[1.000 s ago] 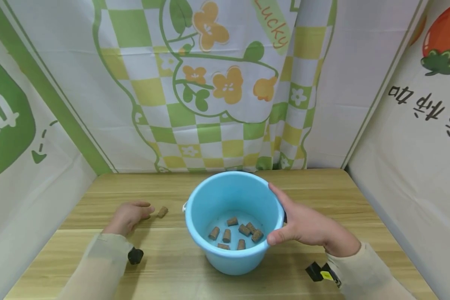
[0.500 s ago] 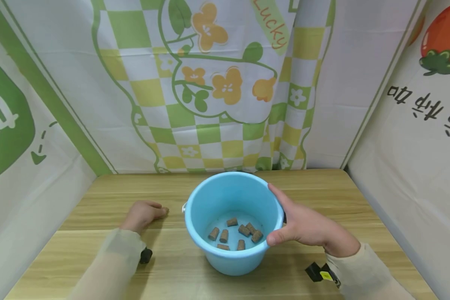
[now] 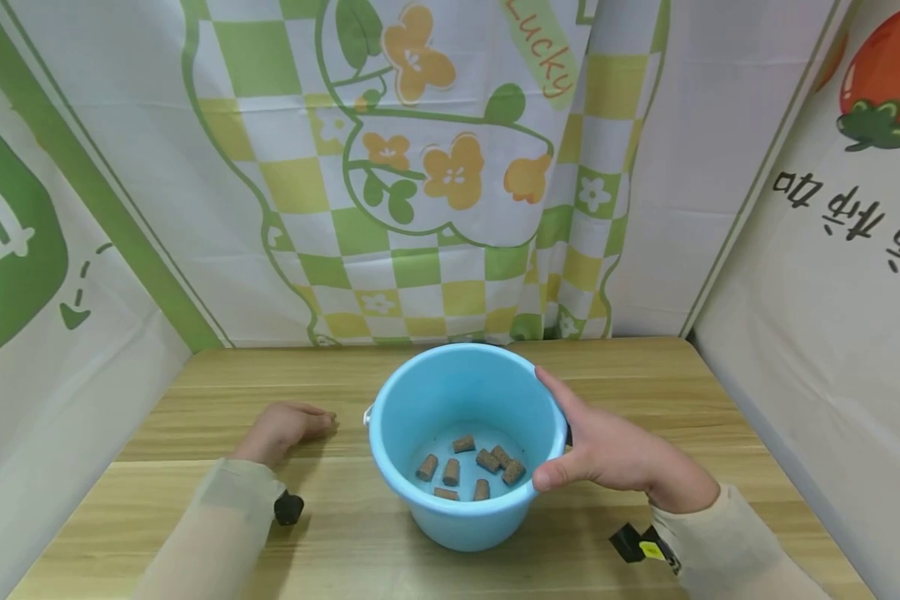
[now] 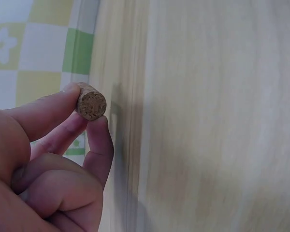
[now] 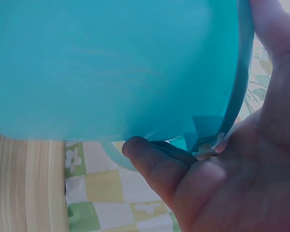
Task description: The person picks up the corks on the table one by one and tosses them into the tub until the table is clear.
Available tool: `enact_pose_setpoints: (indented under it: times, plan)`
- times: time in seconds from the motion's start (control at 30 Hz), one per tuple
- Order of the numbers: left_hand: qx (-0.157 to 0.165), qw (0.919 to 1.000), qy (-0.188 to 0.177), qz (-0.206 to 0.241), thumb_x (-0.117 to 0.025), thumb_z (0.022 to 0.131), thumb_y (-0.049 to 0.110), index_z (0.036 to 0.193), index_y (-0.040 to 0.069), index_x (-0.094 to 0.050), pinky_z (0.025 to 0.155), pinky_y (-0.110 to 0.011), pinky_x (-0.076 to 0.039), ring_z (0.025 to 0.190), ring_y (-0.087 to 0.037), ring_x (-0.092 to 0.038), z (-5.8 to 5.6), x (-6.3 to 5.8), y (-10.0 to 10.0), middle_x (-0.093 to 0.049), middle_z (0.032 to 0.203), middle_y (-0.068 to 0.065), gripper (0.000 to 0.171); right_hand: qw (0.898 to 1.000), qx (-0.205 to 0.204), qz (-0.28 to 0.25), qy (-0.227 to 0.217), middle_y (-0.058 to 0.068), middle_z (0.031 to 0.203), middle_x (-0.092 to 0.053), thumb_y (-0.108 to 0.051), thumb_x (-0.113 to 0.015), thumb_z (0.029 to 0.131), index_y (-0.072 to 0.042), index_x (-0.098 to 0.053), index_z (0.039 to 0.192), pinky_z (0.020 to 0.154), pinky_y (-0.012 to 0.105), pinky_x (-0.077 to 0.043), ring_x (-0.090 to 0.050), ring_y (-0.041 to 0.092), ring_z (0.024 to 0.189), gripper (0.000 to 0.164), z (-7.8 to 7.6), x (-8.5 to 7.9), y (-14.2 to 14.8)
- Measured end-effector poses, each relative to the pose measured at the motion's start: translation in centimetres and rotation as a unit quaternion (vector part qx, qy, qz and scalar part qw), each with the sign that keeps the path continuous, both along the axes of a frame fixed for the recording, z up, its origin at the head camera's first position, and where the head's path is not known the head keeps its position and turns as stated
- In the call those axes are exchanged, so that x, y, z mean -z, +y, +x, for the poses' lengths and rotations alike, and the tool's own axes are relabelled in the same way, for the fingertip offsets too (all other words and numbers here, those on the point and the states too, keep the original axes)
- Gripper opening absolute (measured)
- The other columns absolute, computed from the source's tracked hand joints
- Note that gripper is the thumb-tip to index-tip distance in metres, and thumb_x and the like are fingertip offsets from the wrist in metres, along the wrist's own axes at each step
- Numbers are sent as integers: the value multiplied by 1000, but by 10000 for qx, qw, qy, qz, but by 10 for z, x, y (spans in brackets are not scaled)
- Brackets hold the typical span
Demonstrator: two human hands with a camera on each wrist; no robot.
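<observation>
My left hand point(image 3: 283, 427) is low over the table, left of a light blue bucket point(image 3: 471, 527). Between thumb and fingertips it pinches a small brown cork point(image 4: 92, 105), whose round end shows in the left wrist view. Only a sliver of that cork shows in the head view. On the bucket's right side, my right hand point(image 3: 607, 446) grips the rim, thumb at the front and a finger stretched towards the back. Its other fingers lie against the outer wall in the right wrist view. Several loose corks point(image 3: 451, 472) lie on the bucket floor.
The bucket stands upright on a wood-grain table point(image 3: 360, 550). A white handle joint point(image 3: 368, 415) sticks out on its left. A checked, flowered curtain point(image 3: 420, 283) hangs along the table's back edge, and printed cloth walls rise on both sides.
My left hand has moved right to the cork lying on the table and has taken it between thumb and fingers. My right hand and the bucket have stayed in place.
</observation>
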State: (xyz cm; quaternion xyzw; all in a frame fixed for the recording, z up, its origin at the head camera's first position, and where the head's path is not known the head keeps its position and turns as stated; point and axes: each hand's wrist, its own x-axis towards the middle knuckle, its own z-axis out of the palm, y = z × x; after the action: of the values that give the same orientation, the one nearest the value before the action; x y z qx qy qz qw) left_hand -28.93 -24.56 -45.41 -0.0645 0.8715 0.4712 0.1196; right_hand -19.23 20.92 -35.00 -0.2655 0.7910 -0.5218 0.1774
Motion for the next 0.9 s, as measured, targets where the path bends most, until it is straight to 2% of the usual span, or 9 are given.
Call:
enact_pose_setpoints:
  times: [0.07,0.17,0.23,0.27,0.4,0.47,0.57,0.77,0.9]
  plan:
    - [-73,9992,-59,380,-71,94,15,122,-7,-66,103,-51,-40,117,-36,-59,0,0,-2,-68,120,-15,36,10000,-24,-10,31,17,146,-40,-40,-90,74,-30,6,160,92,45,-47,-53,35,119,129,0,0,0]
    - [-198,9979,-137,596,-71,94,13,121,-7,-66,97,-45,-45,110,-30,-64,0,1,-6,-70,115,-12,35,10000,-22,1,57,18,146,-40,-39,-90,74,-29,6,160,92,47,-47,-53,35,119,129,0,0,0]
    - [-185,9973,-261,660,-71,94,16,125,-6,-65,85,-38,-49,103,-23,-66,0,-1,-8,-69,117,-12,38,10000,17,48,79,18,146,-41,-39,-90,74,-28,6,160,92,47,-46,-53,35,119,130,0,1,0]
    - [-204,9968,-332,697,-70,95,18,127,-5,-64,76,-33,-50,91,-19,-67,0,-2,-8,-69,119,-12,39,9999,34,65,76,18,146,-41,-39,-90,74,-28,6,160,92,47,-46,-53,35,119,130,0,1,0]
    - [-21,9918,-686,1078,-63,100,26,141,0,-53,46,-23,-35,52,-3,-43,-4,-15,-10,-56,138,-19,50,9999,62,114,62,18,146,-41,-39,-90,74,-27,7,160,93,46,-46,-53,35,119,130,0,1,1]
    - [137,9889,-707,1298,-59,103,28,147,1,-47,42,-21,-29,44,-4,-27,-6,-28,-9,-47,145,-24,54,9999,66,127,54,18,146,-41,-39,-90,74,-27,7,160,93,46,-46,-53,35,119,131,0,1,1]
    - [389,9860,-531,1533,-56,104,30,150,1,-41,44,-20,-28,45,-2,-24,-6,-55,-3,-40,148,-28,57,9998,107,186,60,18,145,-42,-40,-90,74,-27,7,160,92,45,-46,-53,34,119,131,0,0,1]
    - [616,9877,12,1436,-63,100,33,148,5,-46,44,-21,-28,45,-4,-23,3,-114,21,-51,140,-22,58,9995,154,283,65,18,145,-42,-41,-90,73,-26,7,160,92,44,-47,-54,34,118,131,0,-1,1]
    - [777,9876,211,1350,-68,97,35,144,7,-52,45,-21,-28,45,-6,-23,13,-144,40,-55,137,-16,57,9994,152,302,84,18,144,-43,-41,-90,73,-25,7,160,92,44,-47,-54,34,117,131,0,-1,1]
